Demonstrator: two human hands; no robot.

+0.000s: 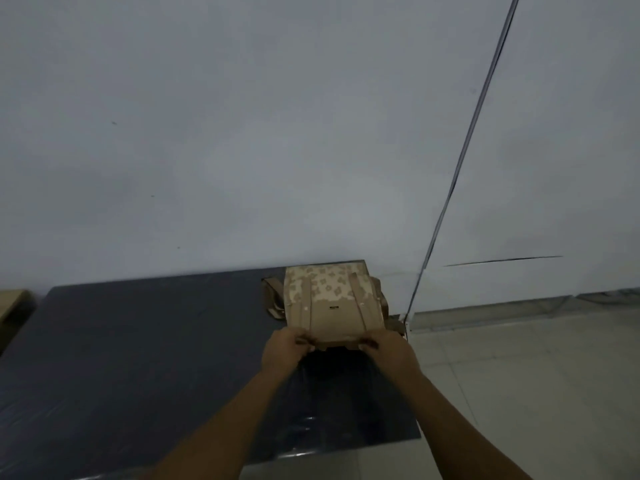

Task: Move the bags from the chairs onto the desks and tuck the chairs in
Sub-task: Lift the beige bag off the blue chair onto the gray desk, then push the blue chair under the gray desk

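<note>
Both hands are on the bag here. The left hand [284,348] has its fingers curled around the near left corner of the tan bag [332,306], and the right hand [388,348] is doing the same at the near right corner, so each one is pinching the near edge of the flap. Both forearms reach in from the bottom of the view, stretched out pretty far.

The bag itself is lying on the dark worktop [138,358], up at its far right corner, right against the pale wall [242,133]. The half of the bag nearer the wall has a flowery cream print, the half nearer the hands is plain tan, and two tan straps run down the front. A side strap or pocket sticks out on the bag's left. Whether the near edge is lifted off the surface or resting on it, I can't tell.

The worktop surface looks shiny, like it's covered in plastic film. Left of the bag, at the edge of the view, a light brown corner [12,303] peeks in. Right of the bag there's pale tiled floor [519,358], and a thin dark cable [464,161] runs diagonally down the wall toward the bag's right side.
</note>
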